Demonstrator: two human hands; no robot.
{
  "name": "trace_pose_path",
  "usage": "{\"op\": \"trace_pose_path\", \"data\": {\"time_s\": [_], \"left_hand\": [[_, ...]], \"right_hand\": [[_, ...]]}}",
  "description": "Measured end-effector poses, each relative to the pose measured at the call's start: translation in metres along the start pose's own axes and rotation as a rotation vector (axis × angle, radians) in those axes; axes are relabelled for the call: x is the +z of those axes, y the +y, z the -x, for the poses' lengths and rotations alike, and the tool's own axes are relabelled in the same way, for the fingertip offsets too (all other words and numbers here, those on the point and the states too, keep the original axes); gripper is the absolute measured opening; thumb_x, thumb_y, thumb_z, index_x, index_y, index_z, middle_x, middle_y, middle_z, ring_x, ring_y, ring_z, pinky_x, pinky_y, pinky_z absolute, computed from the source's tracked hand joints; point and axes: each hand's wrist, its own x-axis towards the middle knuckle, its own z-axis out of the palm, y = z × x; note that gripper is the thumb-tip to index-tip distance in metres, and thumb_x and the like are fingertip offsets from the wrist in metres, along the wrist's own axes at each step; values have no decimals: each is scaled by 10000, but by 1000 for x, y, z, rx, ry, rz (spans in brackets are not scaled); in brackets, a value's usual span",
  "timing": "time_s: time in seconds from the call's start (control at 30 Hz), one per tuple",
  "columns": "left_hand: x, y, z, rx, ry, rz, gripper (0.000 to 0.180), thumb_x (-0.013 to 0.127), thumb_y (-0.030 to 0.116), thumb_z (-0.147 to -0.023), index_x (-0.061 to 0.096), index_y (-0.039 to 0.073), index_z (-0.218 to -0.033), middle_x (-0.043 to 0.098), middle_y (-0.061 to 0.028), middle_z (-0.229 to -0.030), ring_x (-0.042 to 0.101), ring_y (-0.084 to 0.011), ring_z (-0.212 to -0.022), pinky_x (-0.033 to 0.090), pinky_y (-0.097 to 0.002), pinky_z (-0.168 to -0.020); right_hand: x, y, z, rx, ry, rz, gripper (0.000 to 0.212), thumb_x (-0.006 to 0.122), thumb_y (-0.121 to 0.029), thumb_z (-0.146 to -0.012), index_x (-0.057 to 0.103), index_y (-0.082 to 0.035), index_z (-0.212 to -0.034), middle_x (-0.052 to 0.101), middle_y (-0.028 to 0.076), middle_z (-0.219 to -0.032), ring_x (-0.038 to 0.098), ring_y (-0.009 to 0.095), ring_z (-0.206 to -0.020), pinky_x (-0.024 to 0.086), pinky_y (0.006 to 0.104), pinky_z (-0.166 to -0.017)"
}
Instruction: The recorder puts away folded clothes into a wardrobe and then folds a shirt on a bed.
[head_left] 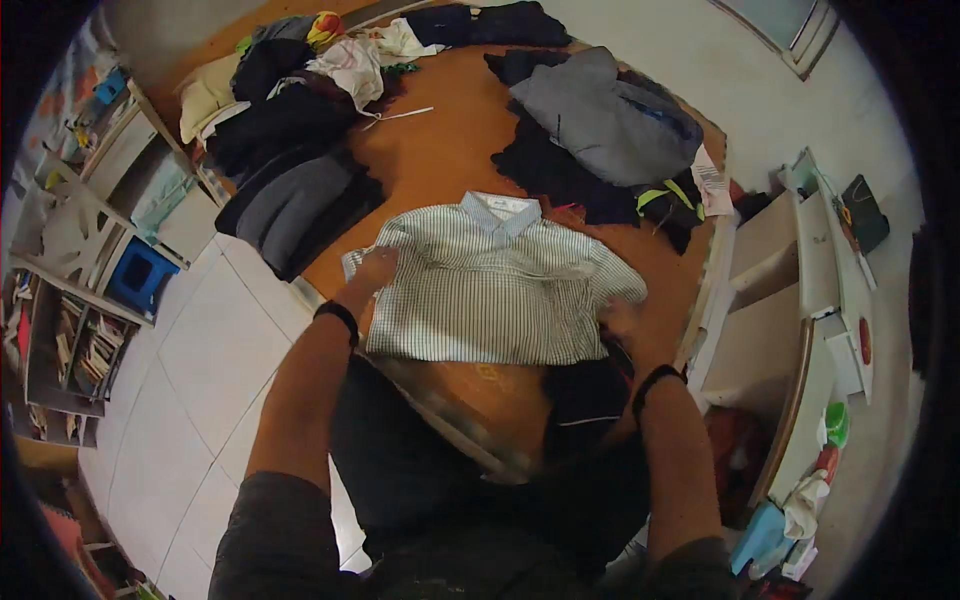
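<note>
A striped, collared shirt [480,315] lies spread on the brown bed surface in front of me, its collar pointing away and its lower edge toward me. At its left sleeve, my left hand [374,270] has its fingers closed on the cloth. My right hand [624,316] is at the sleeve on the other side, smeared by motion, so its fingers cannot be made out. Both wrists wear dark bands.
Dark folded clothes [300,170] are heaped at the left, and a grey garment [610,120] tops a dark pile at the far right. A shelf unit [105,215] stands left beyond the tiled floor [205,350]. An open cabinet [765,330] stands right.
</note>
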Motion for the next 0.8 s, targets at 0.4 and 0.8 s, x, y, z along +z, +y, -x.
{"op": "trace_pose_path", "data": {"time_s": [0.4, 0.8], "left_hand": [[42, 0, -26, 79, 152, -240, 588, 831, 412, -978, 730, -7, -1379, 778, -279, -1318, 731, -455, -1305, 578, -540, -1130], [25, 4, -48, 288, 223, 248, 341, 738, 283, -1109, 739, -53, -1164, 803, -178, -1050, 773, -273, -905, 598, -416, -845]], "right_hand": [[50, -24, -82, -201, 434, 315, 776, 953, -404, -895, 633, 45, -1441, 767, 246, -1267, 762, 387, -1151, 610, 476, -1001], [59, -43, -133, -27, 334, 230, 570, 945, -399, -903, 742, 29, -1219, 804, 208, -1107, 780, 338, -1001, 615, 448, -901]]}}
